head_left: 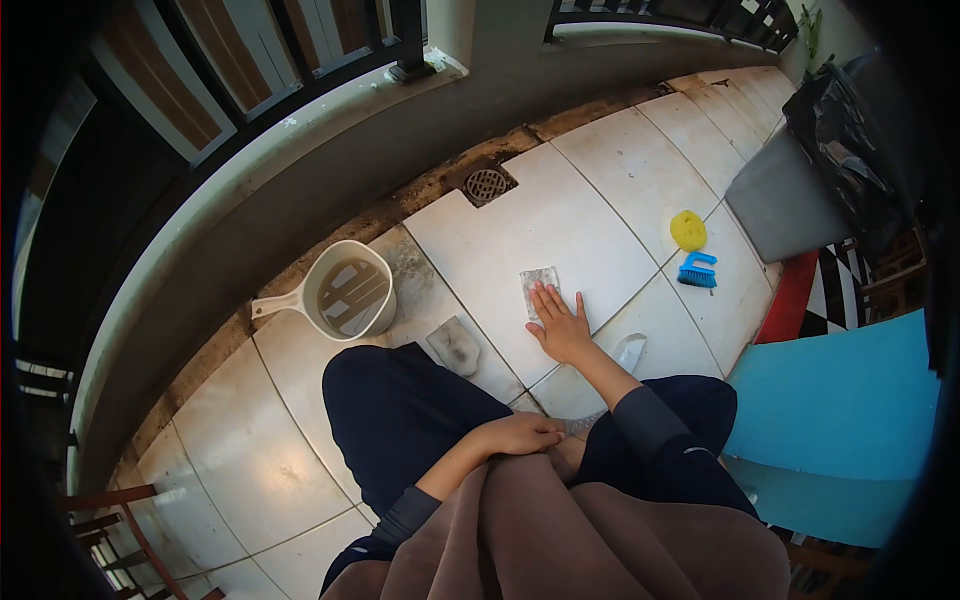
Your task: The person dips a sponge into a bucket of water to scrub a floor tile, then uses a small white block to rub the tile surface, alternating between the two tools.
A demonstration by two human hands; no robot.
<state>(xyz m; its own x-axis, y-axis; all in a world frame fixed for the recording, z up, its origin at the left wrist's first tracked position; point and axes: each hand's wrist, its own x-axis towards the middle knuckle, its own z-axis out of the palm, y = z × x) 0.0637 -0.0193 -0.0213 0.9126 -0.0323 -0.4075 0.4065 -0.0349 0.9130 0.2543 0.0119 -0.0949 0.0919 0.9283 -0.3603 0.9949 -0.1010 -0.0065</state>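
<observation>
Head view: apparently rubbing the tile (585, 235) this side of the drain (487, 185), with right hand (560, 326) spread flat on a grimy whitish pad (537, 274); with left hand (524, 433) curled farther from the drain, cannot tell around what; probably calling next for level pressure.

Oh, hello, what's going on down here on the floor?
A person is down on the white tiles, right hand spread flat on a small, stained whitish piece lying on the floor. The left hand rests near the lap, with nothing visible in it. A dipper of murky water stands on the person's left, with a grey, stained slab nearby. Off to the right lie a yellow sponge and a blue brush, both out of hand.
</observation>
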